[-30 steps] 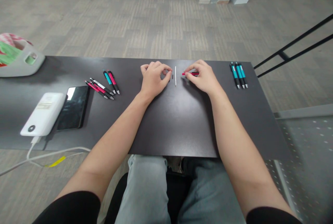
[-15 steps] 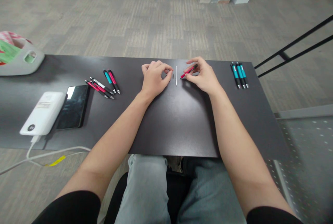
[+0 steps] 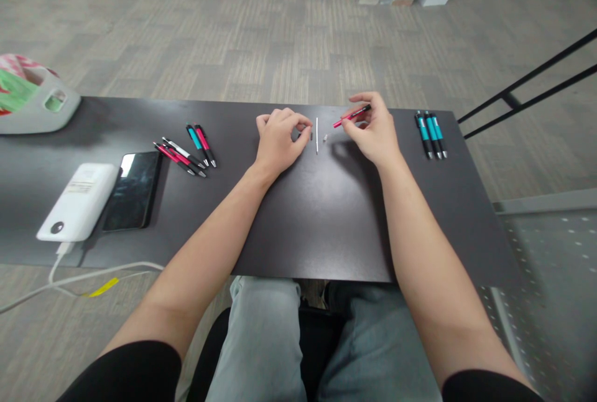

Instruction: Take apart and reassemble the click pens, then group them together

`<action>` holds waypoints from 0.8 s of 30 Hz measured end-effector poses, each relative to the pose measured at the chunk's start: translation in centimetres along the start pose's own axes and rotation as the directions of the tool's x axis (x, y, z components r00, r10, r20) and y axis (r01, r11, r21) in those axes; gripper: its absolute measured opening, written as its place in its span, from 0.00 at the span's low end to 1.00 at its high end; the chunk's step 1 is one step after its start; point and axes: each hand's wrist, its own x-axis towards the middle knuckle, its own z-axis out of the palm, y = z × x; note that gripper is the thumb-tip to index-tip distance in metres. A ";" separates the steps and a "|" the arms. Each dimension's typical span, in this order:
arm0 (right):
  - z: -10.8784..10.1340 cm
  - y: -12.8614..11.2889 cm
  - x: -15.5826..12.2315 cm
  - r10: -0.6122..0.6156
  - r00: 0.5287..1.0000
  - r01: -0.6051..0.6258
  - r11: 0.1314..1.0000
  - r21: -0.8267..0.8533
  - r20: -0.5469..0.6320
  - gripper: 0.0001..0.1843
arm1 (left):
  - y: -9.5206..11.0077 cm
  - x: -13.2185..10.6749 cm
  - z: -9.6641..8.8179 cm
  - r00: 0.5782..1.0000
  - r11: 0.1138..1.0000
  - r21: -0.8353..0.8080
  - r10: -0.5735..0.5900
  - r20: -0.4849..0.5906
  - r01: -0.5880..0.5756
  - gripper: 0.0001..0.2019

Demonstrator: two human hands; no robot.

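My right hand [image 3: 373,131] pinches a pink pen barrel [image 3: 347,118] with a dark grip, tilted above the table. Below and left of that barrel, a small silvery pen tip [image 3: 325,138] lies on the tabletop. A thin white ink refill [image 3: 317,135] rests upright in view between my two hands. My left hand [image 3: 282,140] lies on the table with curled fingers, thumb and index tips nearly together; what they hold, if anything, is too small to make out. Right beside those fingertips is a tiny dark piece [image 3: 311,137].
Three teal pens [image 3: 431,134] lie in a row at right. Several pink, white and teal pens [image 3: 186,154] lie at left, near a black phone [image 3: 133,193] and a white power bank [image 3: 78,203] with a cable. A white basket [image 3: 60,106] stands at far left.
My right hand has lifted up and to the right with the pink barrel. The silvery tip now lies apart on the table. My left hand has hardly moved.
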 end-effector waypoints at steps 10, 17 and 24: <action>-0.5 -0.3 -0.6 0.076 0.978 -0.031 0.974 -0.222 0.195 0.30 | -0.8 0.6 -0.5 0.978 0.984 -0.036 -0.177 -0.110 0.174 0.06; -0.2 -1.2 -0.9 0.114 0.966 -0.054 0.966 -0.254 0.232 0.20 | -1.6 1.0 -0.7 0.964 0.969 -0.058 -0.245 -0.104 0.240 0.03; -0.5 -0.6 -0.5 0.079 0.996 -0.069 0.979 -0.194 0.049 0.14 | -0.5 0.4 -0.4 0.998 0.996 -0.073 -0.057 -0.004 0.056 0.06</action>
